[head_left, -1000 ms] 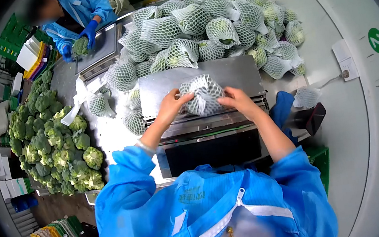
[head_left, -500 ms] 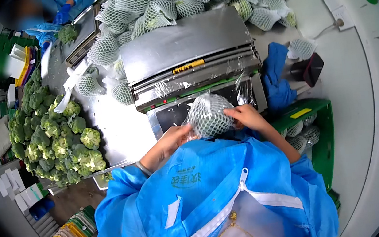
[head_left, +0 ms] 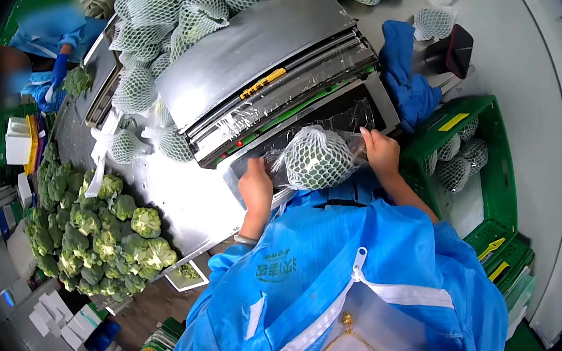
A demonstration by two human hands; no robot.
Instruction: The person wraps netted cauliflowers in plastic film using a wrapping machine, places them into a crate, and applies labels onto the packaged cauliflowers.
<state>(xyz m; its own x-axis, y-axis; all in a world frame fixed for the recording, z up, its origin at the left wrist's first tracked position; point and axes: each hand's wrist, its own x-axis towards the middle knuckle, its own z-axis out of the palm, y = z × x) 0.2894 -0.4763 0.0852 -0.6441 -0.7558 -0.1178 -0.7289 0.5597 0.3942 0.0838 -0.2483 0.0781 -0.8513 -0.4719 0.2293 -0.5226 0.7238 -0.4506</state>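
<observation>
A netted vegetable sits in clear film at the centre of the frame, just below the metal wrapping machine. The left hand grips the film left of it, the right hand right of it. Broccoli heads heap at left on the table; a green crate stands at right.

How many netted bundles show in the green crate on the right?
5: the topmost netted bundle, the leftmost one, the rightmost one, the lowest one and one amid these. More may be hidden beneath.
</observation>
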